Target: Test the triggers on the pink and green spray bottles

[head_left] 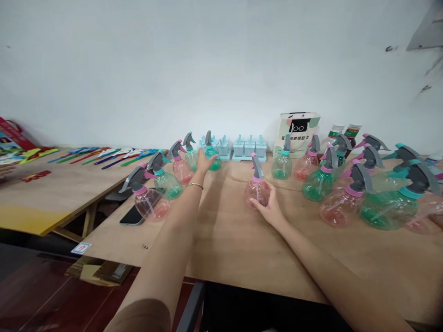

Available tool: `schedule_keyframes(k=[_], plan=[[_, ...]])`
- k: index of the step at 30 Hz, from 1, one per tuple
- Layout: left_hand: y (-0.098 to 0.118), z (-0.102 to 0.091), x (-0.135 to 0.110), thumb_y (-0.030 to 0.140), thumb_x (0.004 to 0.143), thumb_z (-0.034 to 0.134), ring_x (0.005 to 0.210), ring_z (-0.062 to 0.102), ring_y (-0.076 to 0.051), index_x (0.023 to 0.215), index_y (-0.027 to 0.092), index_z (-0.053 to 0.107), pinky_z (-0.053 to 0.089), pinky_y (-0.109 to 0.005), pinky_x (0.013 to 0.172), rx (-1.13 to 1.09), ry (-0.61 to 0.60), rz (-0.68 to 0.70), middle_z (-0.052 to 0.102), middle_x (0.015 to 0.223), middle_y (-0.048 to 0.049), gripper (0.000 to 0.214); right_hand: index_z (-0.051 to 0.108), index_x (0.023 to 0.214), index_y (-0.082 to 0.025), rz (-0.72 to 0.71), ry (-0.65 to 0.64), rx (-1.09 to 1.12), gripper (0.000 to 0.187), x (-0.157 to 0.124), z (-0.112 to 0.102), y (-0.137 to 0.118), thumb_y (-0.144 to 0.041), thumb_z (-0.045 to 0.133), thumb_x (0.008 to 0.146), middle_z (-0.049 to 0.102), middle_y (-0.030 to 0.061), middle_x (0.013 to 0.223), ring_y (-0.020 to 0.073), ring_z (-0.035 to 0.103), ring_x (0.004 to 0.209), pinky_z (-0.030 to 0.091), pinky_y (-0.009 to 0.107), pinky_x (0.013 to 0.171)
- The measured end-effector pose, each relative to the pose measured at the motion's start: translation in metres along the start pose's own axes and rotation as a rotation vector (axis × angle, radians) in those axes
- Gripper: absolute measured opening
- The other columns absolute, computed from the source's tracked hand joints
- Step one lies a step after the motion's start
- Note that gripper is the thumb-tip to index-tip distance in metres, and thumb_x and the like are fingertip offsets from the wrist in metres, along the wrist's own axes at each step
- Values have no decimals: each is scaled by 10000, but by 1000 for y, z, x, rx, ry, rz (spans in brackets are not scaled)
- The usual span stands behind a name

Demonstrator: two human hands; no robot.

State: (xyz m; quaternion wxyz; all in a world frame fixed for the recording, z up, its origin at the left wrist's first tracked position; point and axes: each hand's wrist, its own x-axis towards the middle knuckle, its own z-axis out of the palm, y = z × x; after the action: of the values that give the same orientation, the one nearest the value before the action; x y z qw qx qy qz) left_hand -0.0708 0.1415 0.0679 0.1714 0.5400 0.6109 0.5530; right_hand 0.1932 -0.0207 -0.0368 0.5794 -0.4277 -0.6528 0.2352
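My right hand (270, 205) is wrapped round the lower right side of a pink spray bottle (255, 188), which stands upright on the table with its grey trigger head on top. My left hand (205, 161) stretches to the back of the table, its thumb and fingers round a green spray bottle (215, 164); its far fingers are partly hidden. Left of that arm stand several more bottles, among them a pink one (182, 169), a green one (169, 184) and a pink one (152, 205) in front.
Several pink and green spray bottles (316, 185) crowd the table's (228, 249) right side. Pale blue popsicle moulds (249, 150) and a printed paper bag (282, 131) stand along the wall. A phone (129, 216) lies at left. Another table (69, 184) holds colourful strips.
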Motion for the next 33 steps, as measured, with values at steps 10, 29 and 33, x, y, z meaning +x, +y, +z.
schedule_keyframes(k=[10, 29, 33], plan=[[51, 4, -162, 478, 592, 867, 1411, 445, -327, 1426, 322, 432, 460, -465, 1081, -433, -648, 332, 417, 1543, -115, 954, 342, 1378, -211, -19, -74, -23, 863, -8, 12, -6, -577, 767, 721, 461, 192, 1416, 338, 528, 1287, 467, 552, 1058], [58, -30, -170, 199, 740, 661, 1123, 653, -217, 1031, 227, 629, 520, -376, 977, -476, -450, 274, 673, 1153, -78, 294, 240, 1424, 0, 221, 551, -491, 994, 147, -60, 46, -435, 767, 703, 342, 348, 1478, 439, 317, 1427, 277, 569, 1157], [51, -37, -163, 244, 745, 683, 1116, 664, -234, 1057, 223, 644, 522, -396, 969, -553, -451, 225, 713, 1092, -80, 315, 230, 1430, -31, 198, 552, -452, 1014, 143, -45, 63, -542, 743, 720, 352, 342, 1472, 423, 361, 1409, 299, 573, 1142]])
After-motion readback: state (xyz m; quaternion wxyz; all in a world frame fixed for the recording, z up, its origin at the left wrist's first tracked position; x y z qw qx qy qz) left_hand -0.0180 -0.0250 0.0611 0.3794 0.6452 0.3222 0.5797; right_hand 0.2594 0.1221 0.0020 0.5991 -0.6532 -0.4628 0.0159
